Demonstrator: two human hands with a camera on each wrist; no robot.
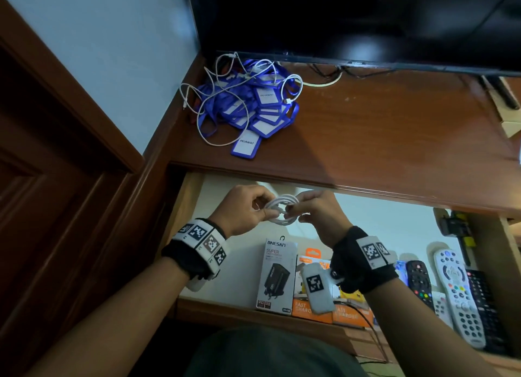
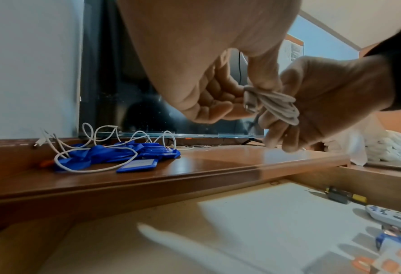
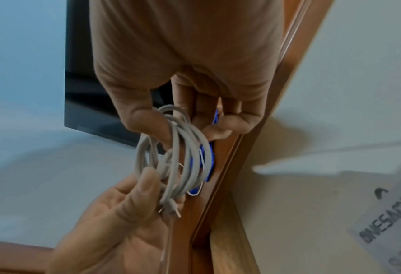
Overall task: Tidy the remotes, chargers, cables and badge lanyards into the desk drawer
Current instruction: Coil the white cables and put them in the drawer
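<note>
At lower centre of the head view, the left hand (image 1: pixel 242 210) and right hand (image 1: pixel 318 210) pinch a coiled white cable (image 1: pixel 282 209) between them (fingers curled round its loops), above the open drawer (image 1: pixel 394 224).

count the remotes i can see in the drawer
4, side by side at the drawer's right end: a black remote, a small white one low beside it, a long white remote, and a black one at the far right. The right wrist may hide more.
</note>
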